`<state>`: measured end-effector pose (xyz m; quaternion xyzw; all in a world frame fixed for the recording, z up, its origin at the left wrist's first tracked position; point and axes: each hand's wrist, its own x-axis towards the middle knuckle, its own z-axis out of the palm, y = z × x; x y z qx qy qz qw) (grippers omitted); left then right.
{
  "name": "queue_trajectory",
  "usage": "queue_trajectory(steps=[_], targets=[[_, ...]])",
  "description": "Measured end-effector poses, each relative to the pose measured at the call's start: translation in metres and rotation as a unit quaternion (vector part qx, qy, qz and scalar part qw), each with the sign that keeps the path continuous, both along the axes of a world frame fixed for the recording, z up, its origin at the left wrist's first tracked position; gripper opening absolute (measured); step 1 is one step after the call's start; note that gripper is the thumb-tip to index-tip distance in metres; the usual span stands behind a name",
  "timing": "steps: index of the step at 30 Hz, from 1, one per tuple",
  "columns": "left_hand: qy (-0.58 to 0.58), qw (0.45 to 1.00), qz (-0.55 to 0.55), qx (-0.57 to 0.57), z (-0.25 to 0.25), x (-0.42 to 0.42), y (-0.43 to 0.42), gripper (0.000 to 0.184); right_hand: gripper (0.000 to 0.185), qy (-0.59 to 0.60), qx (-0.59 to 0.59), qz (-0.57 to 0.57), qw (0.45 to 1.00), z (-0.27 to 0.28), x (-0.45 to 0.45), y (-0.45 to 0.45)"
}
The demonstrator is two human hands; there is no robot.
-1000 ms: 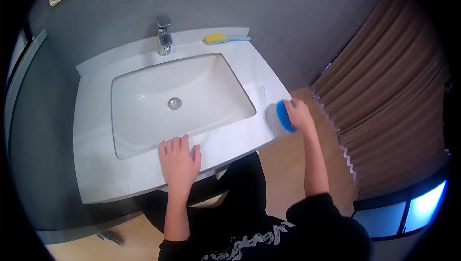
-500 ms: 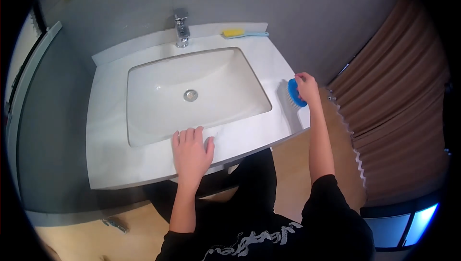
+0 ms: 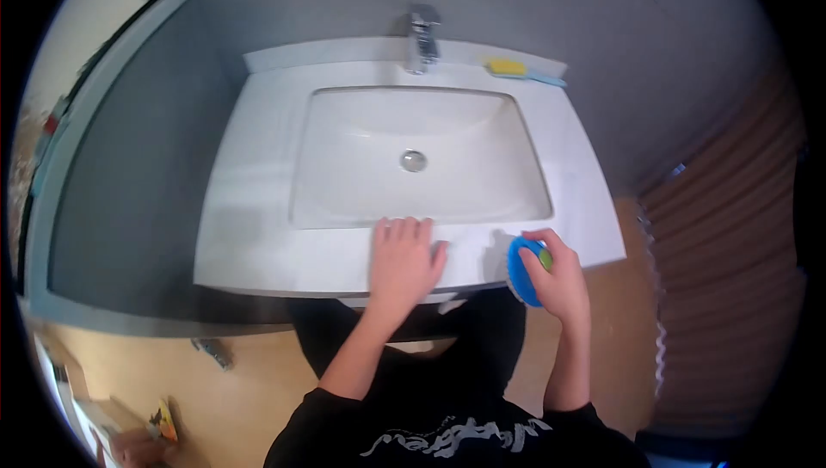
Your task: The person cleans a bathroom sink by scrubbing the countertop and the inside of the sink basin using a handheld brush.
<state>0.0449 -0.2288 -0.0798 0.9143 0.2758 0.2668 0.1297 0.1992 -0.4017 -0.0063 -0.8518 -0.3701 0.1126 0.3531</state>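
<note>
My right hand (image 3: 559,283) grips a blue scrub brush (image 3: 521,272) with a green part on its handle, tilted at the front edge of the white countertop (image 3: 249,244), right of centre. Pale bristles face left. My left hand (image 3: 403,263) lies on the counter's front strip with fingers spread, its fingertips at the near rim of the white sink (image 3: 353,193). Behind the sink stands a chrome faucet (image 3: 422,42). A yellow-headed brush with a light blue handle (image 3: 509,69) lies at the back right of the counter.
A brown pleated curtain (image 3: 731,270) hangs at the right. A grey partition (image 3: 129,175) stands at the left. On the floor at the lower left are a small grey object (image 3: 212,353) and a yellow-orange item (image 3: 163,421), beside a partly visible brown object.
My right hand has brought the blue brush from the counter's right edge to the front edge, nearer my left hand. The view has turned, shifting the sink rightward. My left hand remains on the counter.
</note>
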Motion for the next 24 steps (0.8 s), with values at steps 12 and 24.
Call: queue_trajectory(steps=[12, 24], targets=[[-0.063, 0.997, 0.019, -0.03, -0.003, -0.005, -0.003, 0.041, 0.027, 0.033, 0.03, 0.163, 0.986, -0.001, -0.041, 0.09], [-0.074, 0.997, 0.022, -0.017, -0.004, -0.002, -0.006, 0.031, 0.025, 0.155, 0.014, 0.103, 0.982, 0.006, -0.003, 0.063]])
